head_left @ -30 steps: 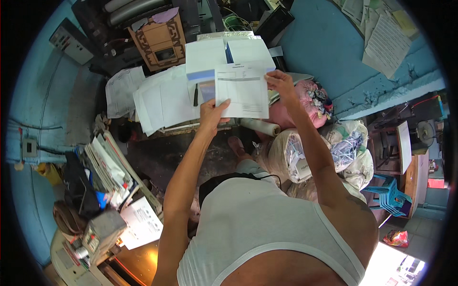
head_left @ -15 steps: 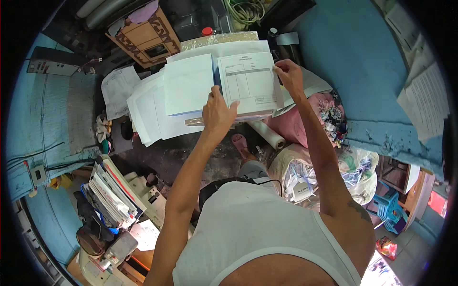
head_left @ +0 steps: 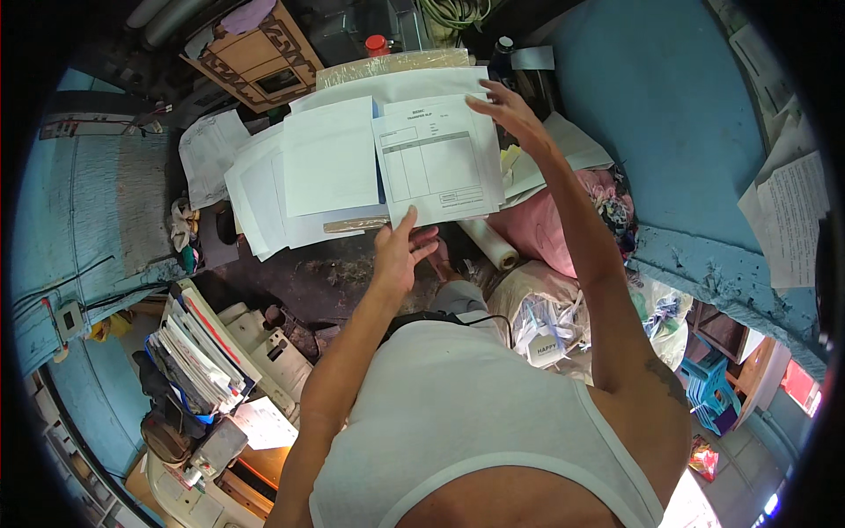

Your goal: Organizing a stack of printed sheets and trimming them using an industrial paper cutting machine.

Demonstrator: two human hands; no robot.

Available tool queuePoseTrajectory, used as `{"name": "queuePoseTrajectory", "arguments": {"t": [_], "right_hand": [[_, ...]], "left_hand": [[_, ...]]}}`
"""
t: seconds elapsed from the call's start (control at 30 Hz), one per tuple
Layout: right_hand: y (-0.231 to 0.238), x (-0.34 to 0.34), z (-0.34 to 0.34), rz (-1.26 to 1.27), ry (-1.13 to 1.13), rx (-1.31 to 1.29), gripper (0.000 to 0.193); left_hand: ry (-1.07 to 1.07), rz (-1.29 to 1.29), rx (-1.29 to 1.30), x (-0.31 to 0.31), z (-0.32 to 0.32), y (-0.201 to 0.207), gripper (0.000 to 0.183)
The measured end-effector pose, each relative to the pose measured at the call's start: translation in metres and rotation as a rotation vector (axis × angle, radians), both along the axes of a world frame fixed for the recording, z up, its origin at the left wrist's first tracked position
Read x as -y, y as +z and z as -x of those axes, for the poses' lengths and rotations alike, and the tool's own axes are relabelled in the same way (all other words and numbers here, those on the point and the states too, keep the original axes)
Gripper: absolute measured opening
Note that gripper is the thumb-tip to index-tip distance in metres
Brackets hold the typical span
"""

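Observation:
A stack of printed form slips (head_left: 431,172) lies on the right part of a pile of papers, a little askew. Beside it on the left is a stack of blank white paper (head_left: 327,158) with a blue edge. My left hand (head_left: 400,257) is at the near edge of the forms, thumb against that edge, other fingers spread just below it. At the far right corner of the forms is my right hand (head_left: 515,114), fingers apart and stretched along the edge. Under both stacks lie larger white sheets (head_left: 264,207) and a brown-taped board or package (head_left: 392,66).
A red-capped container (head_left: 377,46) and a dark bottle (head_left: 503,53) stand behind the papers. Clear bags of scraps (head_left: 550,326) and a white roll (head_left: 489,245) sit near my right side. Upright folders (head_left: 198,352) fill the lower left. A blue wall (head_left: 651,114) rises at right.
The form stack has turned slightly and its near edge has come toward me. My left hand has moved down to that edge; my right hand has shifted up to the far corner, its fingers opening.

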State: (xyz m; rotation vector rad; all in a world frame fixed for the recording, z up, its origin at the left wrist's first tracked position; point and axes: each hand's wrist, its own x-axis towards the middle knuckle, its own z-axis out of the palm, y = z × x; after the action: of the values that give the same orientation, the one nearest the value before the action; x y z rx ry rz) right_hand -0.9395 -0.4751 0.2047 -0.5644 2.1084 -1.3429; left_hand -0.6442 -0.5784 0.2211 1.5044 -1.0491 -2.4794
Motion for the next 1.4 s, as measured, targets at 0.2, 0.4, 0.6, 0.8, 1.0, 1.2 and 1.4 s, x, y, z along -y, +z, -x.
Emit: {"name": "queuePoseTrajectory", "arguments": {"t": [0.2,0.4,0.6,0.8,1.0,1.2,1.4], "right_hand": [[0.015,0.019,0.014,-0.277,0.268,-0.199,0.078],[0.01,-0.019,0.01,-0.23,0.203,0.096,0.068],[0.026,-0.042,-0.024,-0.17,0.248,0.26,0.061],[0.02,-0.081,-0.054,-0.077,0.124,0.184,0.046],[0.088,-0.101,-0.119,0.073,-0.055,0.243,0.041],[0.142,-0.099,-0.183,0.137,0.027,0.168,0.042],[0.176,-0.072,-0.307,0.208,0.291,0.162,0.047]], "left_hand": [[0.079,-0.035,-0.045,-0.004,0.009,-0.011,0.041],[0.154,-0.039,-0.071,-0.016,0.006,-0.017,0.04],[0.2,-0.003,0.069,-0.032,0.008,-0.012,0.04],[0.154,-0.039,-0.158,-0.041,0.004,-0.01,0.051],[0.044,-0.115,-0.22,-0.054,-0.039,0.005,0.052],[0.085,0.184,-0.43,-0.069,-0.106,0.038,0.044],[0.508,0.127,-0.422,-0.099,-0.25,0.086,0.046]]}}
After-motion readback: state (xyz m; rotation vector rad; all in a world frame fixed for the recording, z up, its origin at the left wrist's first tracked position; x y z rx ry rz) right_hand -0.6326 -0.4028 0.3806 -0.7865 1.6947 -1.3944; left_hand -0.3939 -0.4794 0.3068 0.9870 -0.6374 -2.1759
